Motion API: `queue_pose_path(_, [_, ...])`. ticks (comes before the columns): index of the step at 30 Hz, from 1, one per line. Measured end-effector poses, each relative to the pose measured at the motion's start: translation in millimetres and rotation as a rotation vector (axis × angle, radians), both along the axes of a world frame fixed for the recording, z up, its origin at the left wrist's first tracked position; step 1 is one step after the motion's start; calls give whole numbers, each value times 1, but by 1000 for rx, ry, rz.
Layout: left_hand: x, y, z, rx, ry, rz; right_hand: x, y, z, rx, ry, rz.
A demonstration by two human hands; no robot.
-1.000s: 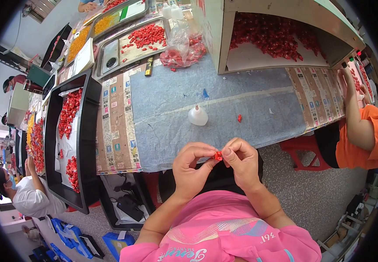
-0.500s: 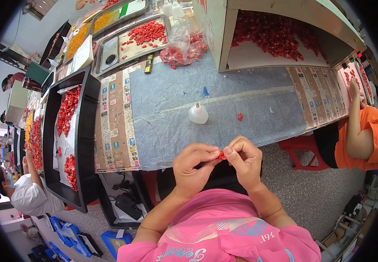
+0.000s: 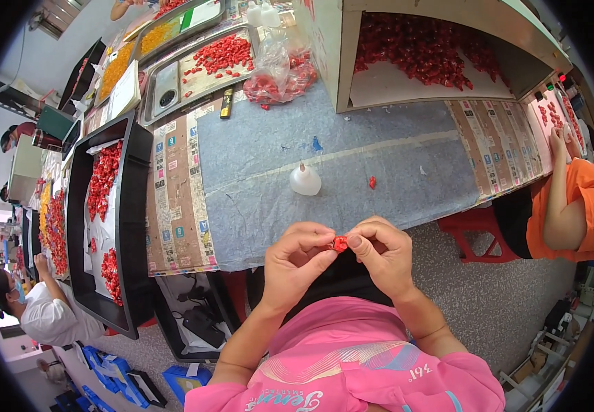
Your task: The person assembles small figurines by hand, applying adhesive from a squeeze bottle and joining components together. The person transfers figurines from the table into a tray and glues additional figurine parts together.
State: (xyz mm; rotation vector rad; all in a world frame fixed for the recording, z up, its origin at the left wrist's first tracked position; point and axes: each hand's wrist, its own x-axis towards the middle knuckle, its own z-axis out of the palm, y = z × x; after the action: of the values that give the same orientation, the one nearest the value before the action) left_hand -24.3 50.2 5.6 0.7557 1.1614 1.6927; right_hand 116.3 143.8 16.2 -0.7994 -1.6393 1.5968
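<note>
A small shiny red plastic piece (image 3: 340,244) is pinched between my two hands, just off the table's front edge. The fingertips of my left hand (image 3: 300,259) grip it from the left. From the other side, the thumb and forefinger of my right hand (image 3: 383,255) close on it. Fingers hide part of the piece. Beyond my hands, a white squeeze bottle (image 3: 305,180) with a thin tip stands on the blue cloth (image 3: 256,206). Another red piece (image 3: 372,182) lies to its right.
A black tray (image 3: 132,226) with red pieces stands left. Farther back are a metal tray (image 3: 199,88), a bag of red pieces (image 3: 280,81), a yellow-and-black tube (image 3: 226,103) and an open-fronted box (image 3: 434,101). A co-worker in an orange shirt (image 3: 572,209) sits at right.
My hands have shifted slightly left and drawn a little apart, so more of the red piece shows. The piece stays pinched between them. The whole view has shifted slightly.
</note>
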Motion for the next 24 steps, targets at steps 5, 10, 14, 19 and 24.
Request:
queue_pose_path(5, [0,-2,0,-24,-147,-9,1,1,-1,-4,28,30])
queue_pose_path(10, [1,2,2,-18,-287,-9,-2,-2,-4,146,-24,-7])
queue_pose_path(14, [1,-1,-4,-13,-201,21,-3,0,-1,422,-33,-31])
queue_pose_path(19, [0,-1,-4,4,-4,34,-1,-4,0,231,-36,9])
queue_pose_path(24, [0,-1,-2,-7,73,49,2,-3,2,185,-73,37])
